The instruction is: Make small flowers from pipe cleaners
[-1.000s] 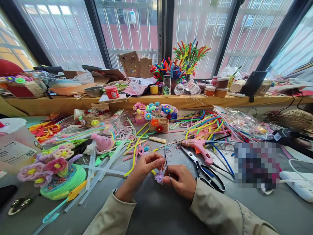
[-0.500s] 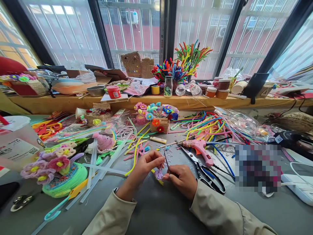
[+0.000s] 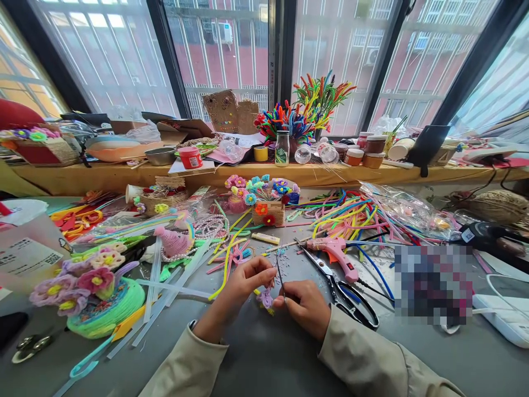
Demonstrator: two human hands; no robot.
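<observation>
My left hand (image 3: 252,278) is closed in a pinch on a small purple fuzzy pipe-cleaner flower (image 3: 265,299), which hangs under the fingertips and shows yellow at its lower end. Facing it, my right hand (image 3: 308,307) is closed around a thin dark pointed tool (image 3: 281,275). The tool's narrow tip points up and away, beside the left fingertips. Whether it is tweezers or small scissors, I cannot tell, since the fingers cover its lower part. Purple fluff bits (image 3: 285,263) lie scattered on the grey table just beyond the hands.
Right of my hands lie large black-handled scissors (image 3: 336,286) and a pink glue gun (image 3: 335,251). Behind are colourful pipe cleaners (image 3: 347,218) and a flower-filled box (image 3: 268,214). Leftward are clear glue sticks (image 3: 185,278), a green pot with purple flowers (image 3: 109,309) and a drink cup (image 3: 31,253).
The whole view has shifted slightly. My hands keep nearly the same pose, and the purple flower has turned a little below the left fingertips.
</observation>
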